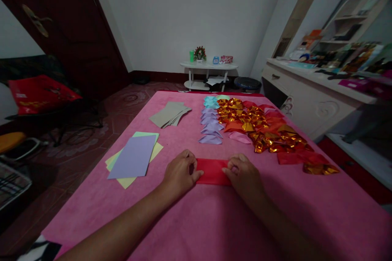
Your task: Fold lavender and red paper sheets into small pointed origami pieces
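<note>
A folded strip of red paper [212, 170] lies flat on the pink tablecloth [196, 220] in front of me. My left hand [179, 173] pinches its left end with curled fingers. My right hand [243, 173] pinches its right end the same way. Both hands press the strip down onto the cloth.
Lavender and pale yellow sheets [134, 157] lie at the left, grey sheets [170, 114] beyond them. A row of folded lilac pieces [210, 126] and a heap of gold and red foil pieces [263, 128] fill the far right. A white cabinet [309, 98] stands at the right.
</note>
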Action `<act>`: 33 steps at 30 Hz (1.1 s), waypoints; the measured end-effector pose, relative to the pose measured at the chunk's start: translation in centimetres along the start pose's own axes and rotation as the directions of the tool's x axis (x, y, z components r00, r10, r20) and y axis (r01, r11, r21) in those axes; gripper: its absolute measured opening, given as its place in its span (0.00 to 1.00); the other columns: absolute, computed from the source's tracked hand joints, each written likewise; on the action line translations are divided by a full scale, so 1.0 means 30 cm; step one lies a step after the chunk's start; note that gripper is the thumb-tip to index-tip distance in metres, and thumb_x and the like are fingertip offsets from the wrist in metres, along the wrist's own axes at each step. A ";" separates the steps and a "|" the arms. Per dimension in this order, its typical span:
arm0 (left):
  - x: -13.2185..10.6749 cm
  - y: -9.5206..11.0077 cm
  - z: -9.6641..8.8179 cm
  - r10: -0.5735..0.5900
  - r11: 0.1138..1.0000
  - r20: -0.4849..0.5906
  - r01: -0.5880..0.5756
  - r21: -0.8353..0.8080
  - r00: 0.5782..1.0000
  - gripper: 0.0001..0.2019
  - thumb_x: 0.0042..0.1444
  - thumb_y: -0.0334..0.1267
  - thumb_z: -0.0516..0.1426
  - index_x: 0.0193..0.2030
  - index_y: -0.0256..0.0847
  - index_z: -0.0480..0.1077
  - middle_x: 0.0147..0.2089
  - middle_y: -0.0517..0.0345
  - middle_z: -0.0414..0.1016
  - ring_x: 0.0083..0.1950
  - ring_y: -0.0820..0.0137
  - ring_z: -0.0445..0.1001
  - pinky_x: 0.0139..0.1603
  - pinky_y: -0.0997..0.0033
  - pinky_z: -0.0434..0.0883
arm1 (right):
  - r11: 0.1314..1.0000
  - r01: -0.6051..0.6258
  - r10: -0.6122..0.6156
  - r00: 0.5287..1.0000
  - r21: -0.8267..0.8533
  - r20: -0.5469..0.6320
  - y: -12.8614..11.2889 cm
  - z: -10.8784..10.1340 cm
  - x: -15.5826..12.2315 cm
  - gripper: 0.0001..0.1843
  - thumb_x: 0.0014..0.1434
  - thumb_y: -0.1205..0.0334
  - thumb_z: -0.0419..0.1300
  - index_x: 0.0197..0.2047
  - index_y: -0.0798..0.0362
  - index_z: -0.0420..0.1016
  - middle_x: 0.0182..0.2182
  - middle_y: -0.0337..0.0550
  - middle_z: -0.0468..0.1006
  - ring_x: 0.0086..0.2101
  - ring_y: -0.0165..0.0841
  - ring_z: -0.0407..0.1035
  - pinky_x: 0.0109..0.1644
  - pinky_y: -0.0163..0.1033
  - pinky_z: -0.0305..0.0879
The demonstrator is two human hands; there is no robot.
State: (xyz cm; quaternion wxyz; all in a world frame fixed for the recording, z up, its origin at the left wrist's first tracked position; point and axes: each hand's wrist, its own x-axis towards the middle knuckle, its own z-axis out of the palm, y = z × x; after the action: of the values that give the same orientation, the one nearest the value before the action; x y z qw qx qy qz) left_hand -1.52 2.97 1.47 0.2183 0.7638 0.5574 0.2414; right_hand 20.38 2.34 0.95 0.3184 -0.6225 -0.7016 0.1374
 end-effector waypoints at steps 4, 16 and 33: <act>0.024 -0.010 0.006 0.070 0.998 -0.014 -0.070 -0.003 0.997 0.17 0.43 0.47 0.65 0.39 0.42 0.73 0.41 0.55 0.69 0.43 0.64 0.68 0.41 0.67 0.65 | 0.991 -0.084 0.080 0.996 0.107 0.044 0.001 -0.004 0.026 0.11 0.43 0.66 0.61 0.16 0.51 0.63 0.21 0.36 0.67 0.25 0.30 0.62 0.29 0.34 0.55; 0.091 -0.067 0.004 -0.131 0.685 -0.055 0.050 -0.727 0.990 0.15 0.53 0.45 0.59 0.26 0.33 0.74 0.28 0.56 0.72 0.30 0.72 0.68 0.30 0.75 0.64 | 0.604 -0.248 0.266 0.959 0.758 0.102 -0.041 0.061 0.118 0.14 0.38 0.56 0.68 0.22 0.55 0.71 0.18 0.36 0.69 0.21 0.27 0.60 0.26 0.33 0.56; 0.050 -0.038 0.005 -0.116 0.745 -0.193 -0.043 -0.666 0.974 0.12 0.53 0.39 0.59 0.21 0.37 0.72 0.29 0.56 0.71 0.33 0.71 0.69 0.34 0.74 0.66 | 0.531 -0.175 0.364 0.931 0.829 -0.036 -0.058 0.076 0.077 0.08 0.44 0.59 0.65 0.23 0.54 0.73 0.25 0.39 0.74 0.28 0.31 0.66 0.33 0.35 0.62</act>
State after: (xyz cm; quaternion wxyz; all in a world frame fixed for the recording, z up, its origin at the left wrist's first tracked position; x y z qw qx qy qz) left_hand -1.89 4.71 0.85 0.4172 0.5925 0.4704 0.5036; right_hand 17.55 4.70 0.86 0.6132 -0.5176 -0.4171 0.4267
